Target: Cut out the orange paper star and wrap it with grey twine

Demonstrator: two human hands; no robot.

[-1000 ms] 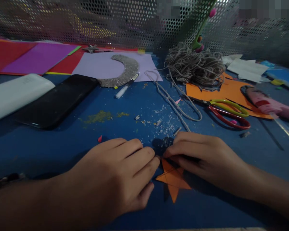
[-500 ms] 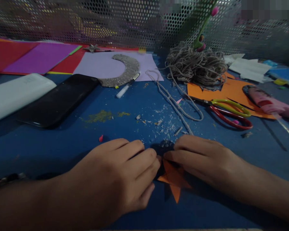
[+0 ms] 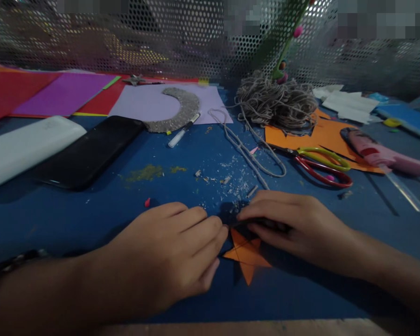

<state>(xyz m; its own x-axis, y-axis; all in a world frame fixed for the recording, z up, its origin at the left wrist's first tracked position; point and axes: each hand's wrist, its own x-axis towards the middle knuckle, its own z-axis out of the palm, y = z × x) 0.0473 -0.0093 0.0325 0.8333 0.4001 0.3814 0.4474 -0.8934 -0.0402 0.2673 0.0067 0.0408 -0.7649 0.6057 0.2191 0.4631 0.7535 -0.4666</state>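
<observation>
White power bank (image 3: 31,147): is lying at far left on the blue tabletop (image 3: 108,205).
Red sheet (image 3: 14,93), purple sheet (image 3: 61,95): are overlapping behind it, near the perforated screen (image 3: 196,42).
Black smartphone (image 3: 91,151): is lying face up, just right of power bank.
Left hand (image 3: 175,252): is resting low, palm down, dark bracelet (image 3: 17,263) circling wrist; fingers are curling in, tips meeting just beside star's top point; grasping anything? can't tell, tips hidden.
Gray crescent (image 3: 187,105): is lying partly on the pale lilac sheet (image 3: 136,100).
Pen (image 3: 184,130): is lying aslant along crescent's lower edge.
Orange paper star (image 3: 247,256): is lying at front center, between both hands, pencil-like lines showing; right hand is covering part of its upper right.
Gray yarn pile (image 3: 276,105): is sitting at back, a loose loop trailing forward.
Right hand (image 3: 294,219): fingers are bending toward left fingertips, above star; dark strip or shadow is showing between them, can't tell if gripping.
Scissors (image 3: 322,163): red and yellow handles are lying beside the orange cut sheet (image 3: 332,135).
Pink glue gun (image 3: 381,151): is lying at far right, clear glue stick (image 3: 406,191) protruding.
</observation>
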